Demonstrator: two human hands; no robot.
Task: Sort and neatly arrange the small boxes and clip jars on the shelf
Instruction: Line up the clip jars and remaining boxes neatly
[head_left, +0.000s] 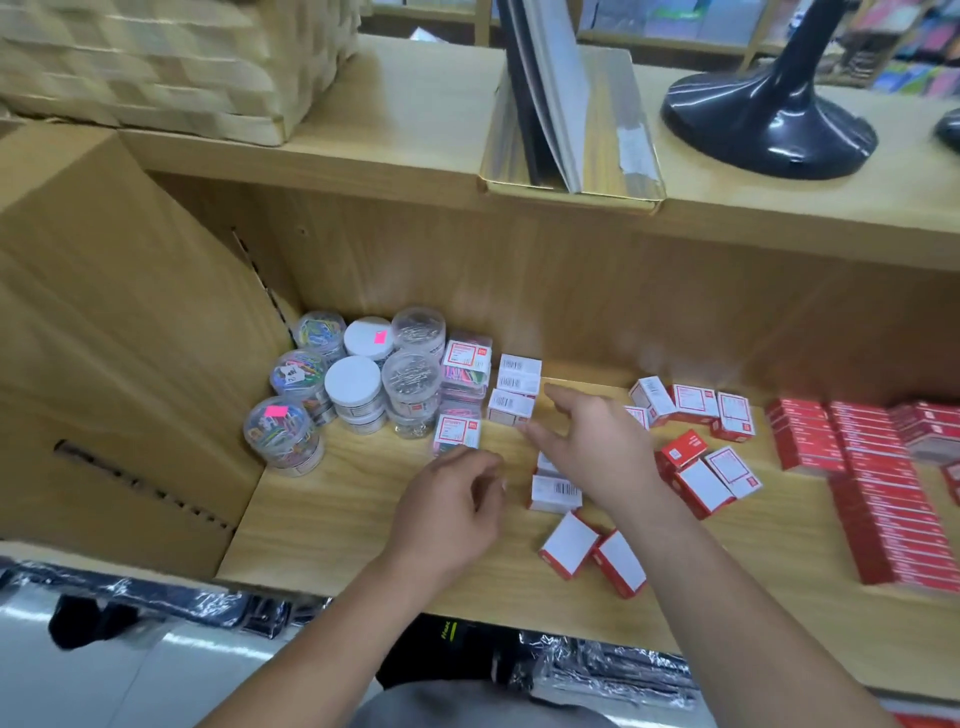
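Several clip jars (337, 384) sit grouped at the shelf's (322, 525) left; my left hand (452, 499) hangs loosely curled, empty, my right hand (592, 441) reaches open-fingered toward the stacked white boxes (514, 395), so next, I judge, the scattered red-and-white boxes (701, 467) need gathering alongside.

Woven basket (156, 67) at 11 o'clock blurred, cut by top edge, small white box (545, 464) half hidden beneath right grip (597, 447), red box stacks (883, 509) at 3 o'clock cut off

woven basket (156, 67) top left, black stand base (769, 124) top right — big cardboard box (104, 338) at left
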